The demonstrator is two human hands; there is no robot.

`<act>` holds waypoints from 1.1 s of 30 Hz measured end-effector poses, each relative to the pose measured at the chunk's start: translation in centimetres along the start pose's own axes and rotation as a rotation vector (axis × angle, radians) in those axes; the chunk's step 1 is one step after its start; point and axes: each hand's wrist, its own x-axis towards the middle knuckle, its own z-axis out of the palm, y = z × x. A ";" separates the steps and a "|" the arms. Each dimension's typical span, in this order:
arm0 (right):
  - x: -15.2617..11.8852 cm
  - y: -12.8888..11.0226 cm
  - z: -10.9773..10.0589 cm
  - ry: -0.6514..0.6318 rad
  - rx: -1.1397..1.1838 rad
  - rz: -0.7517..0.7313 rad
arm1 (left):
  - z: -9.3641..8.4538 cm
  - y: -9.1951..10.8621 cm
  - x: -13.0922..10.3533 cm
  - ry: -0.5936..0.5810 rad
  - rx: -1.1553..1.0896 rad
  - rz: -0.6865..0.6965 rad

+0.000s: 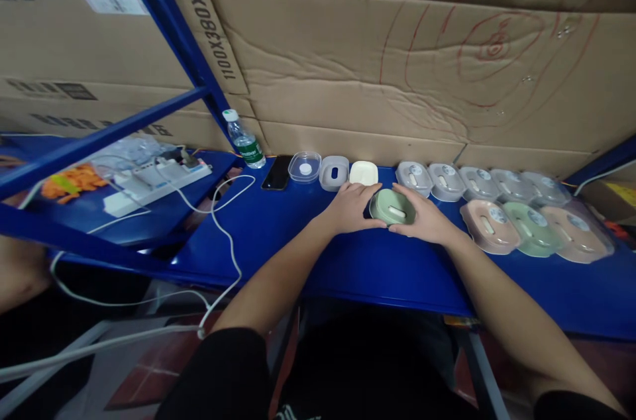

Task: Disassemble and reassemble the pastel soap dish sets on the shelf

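Black sleeves lay nearest; beyond, fingers of the left hand and right hand gripped opposite sides of a green container, which sat between them over the table, its white bar roughly crosswise, neither hand clearly nearer.

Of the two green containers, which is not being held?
The front-row green container on the right, flanked by two pinkish ones; the held one sits between left hand and right hand.

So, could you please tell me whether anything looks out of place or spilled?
The white cable looks untidy: it loops loosely across the blue tabletop and droops over its front edge, where it might snag. I see no spill.
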 end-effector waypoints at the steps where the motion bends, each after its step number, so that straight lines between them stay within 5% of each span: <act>1: 0.0 0.0 0.1 0.002 0.001 0.001 | 0.0 -0.2 -0.1 -0.014 0.008 -0.012; 18: 0.2 -0.2 0.5 0.008 0.112 0.016 | 0.6 -1.5 -0.2 -0.106 -0.039 0.042; 33: 0.1 0.0 0.3 0.190 -0.005 -0.194 | -0.1 -0.5 -0.1 -0.080 -0.324 -0.096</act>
